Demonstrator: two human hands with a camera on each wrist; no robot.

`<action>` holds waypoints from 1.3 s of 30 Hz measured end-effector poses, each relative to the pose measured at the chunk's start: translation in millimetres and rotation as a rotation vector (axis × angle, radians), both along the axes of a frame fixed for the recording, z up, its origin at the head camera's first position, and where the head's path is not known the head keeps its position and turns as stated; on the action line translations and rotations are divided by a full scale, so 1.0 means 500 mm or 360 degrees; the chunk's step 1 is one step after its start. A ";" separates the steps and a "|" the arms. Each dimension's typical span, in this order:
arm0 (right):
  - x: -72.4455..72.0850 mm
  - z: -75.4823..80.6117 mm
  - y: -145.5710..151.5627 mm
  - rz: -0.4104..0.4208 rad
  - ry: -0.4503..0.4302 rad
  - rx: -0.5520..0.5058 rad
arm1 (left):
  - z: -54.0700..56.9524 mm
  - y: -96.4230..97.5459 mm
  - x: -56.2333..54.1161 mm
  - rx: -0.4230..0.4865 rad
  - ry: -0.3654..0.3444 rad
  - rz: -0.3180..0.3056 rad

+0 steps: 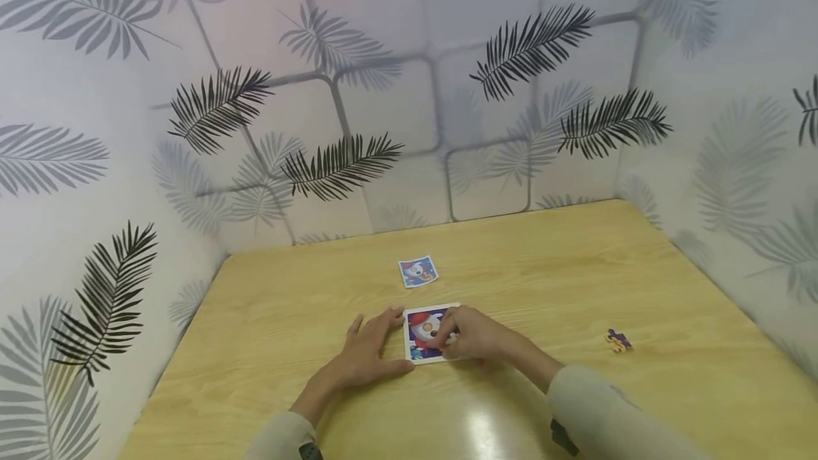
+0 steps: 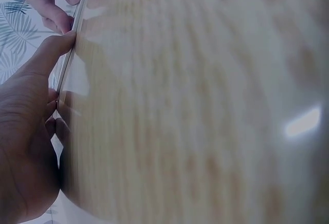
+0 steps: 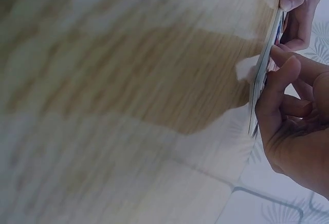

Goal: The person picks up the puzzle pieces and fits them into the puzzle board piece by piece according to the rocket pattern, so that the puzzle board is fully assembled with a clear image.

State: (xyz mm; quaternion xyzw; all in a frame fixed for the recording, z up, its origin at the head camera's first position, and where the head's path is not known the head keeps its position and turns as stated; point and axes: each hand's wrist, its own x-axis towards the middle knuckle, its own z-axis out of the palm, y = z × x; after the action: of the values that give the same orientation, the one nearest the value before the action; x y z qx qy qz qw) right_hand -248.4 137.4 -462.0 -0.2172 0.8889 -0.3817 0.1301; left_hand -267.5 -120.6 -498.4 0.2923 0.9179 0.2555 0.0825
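Observation:
A square jigsaw puzzle in a white-edged tray lies flat on the table, its picture a white-faced figure with red on a dark blue ground. My left hand rests along its left side, thumb at the near corner and forefinger at the far corner. Over the puzzle's right half, my right hand has curled fingers, the fingertips right at the picture. In the right wrist view the forefinger reaches down to the puzzle's surface; I cannot tell whether a piece is between the fingertips. The right hand hides part of the picture.
Behind the puzzle lies a small picture card with a similar image. A few loose purple and yellow jigsaw pieces lie to the right on the wooden table. Walls with a leaf pattern border the table's back and sides.

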 end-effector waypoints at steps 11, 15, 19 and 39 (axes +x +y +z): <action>0.008 0.002 0.011 0.0060 0.0056 0.0002 | -0.003 0.001 0.002 0.0029 0.0005 -0.0022; 0.011 0.001 0.021 0.0055 0.0046 -0.0019 | -0.007 0.002 -0.001 0.0011 -0.0021 -0.0025; 0.018 0.008 0.037 -0.0004 0.0006 -0.0089 | -0.004 -0.001 -0.001 0.0009 -0.0027 -0.0003; 0.056 0.028 0.206 -0.0149 -0.0186 -0.0281 | -0.003 -0.007 -0.004 -0.0012 0.0005 -0.0003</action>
State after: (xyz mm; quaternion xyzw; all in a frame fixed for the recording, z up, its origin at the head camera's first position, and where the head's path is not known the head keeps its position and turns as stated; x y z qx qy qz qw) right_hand -220.2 240.3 -448.1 -0.1634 0.8518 -0.4764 0.1441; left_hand -269.6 -124.3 -499.8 0.2933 0.9187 0.2513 0.0823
